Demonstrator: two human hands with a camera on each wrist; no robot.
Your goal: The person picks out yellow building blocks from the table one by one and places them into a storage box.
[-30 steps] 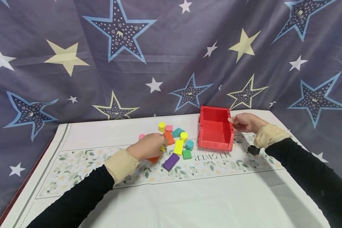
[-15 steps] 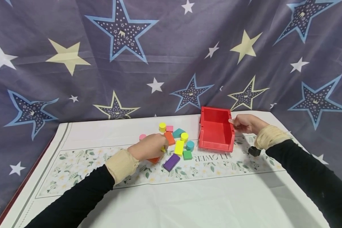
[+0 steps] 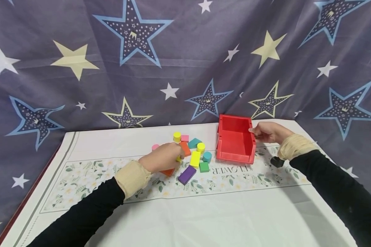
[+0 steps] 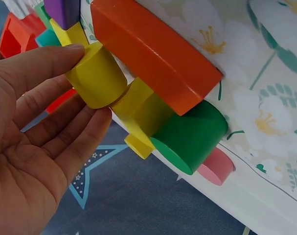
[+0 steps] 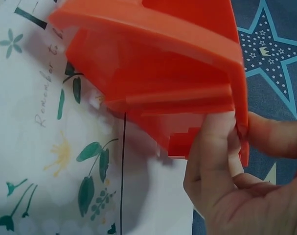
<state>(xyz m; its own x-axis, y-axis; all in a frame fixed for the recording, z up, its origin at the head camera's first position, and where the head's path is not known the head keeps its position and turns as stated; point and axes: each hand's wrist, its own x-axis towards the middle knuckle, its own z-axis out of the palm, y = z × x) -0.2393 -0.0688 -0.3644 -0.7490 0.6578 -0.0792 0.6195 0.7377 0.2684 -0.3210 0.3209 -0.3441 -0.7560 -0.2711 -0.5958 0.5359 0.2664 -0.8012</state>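
Among the coloured blocks, my left hand [image 3: 164,157] pinches a yellow cylinder [image 4: 97,76] between thumb and fingers, seen best in the left wrist view. Close to it there lie an orange block [image 4: 153,56], a green cylinder [image 4: 191,137] and other yellow pieces [image 4: 147,110]. On the right, my right hand [image 3: 270,132] grips the side wall of the red bin [image 3: 235,157], thumb on one side of the wall and fingers on the other in the right wrist view. The bin's inside shows no blocks.
Between the left hand and the bin lie a purple block [image 3: 187,175], a green block [image 3: 204,167], a teal cylinder [image 3: 207,156] and a yellow block [image 3: 195,159]. A black object [image 3: 277,162] is at the right wrist. A star-patterned cloth [image 3: 126,85] hangs behind the table.
The head view has shifted very slightly. Both hands, the bin and the blocks show no clear movement.
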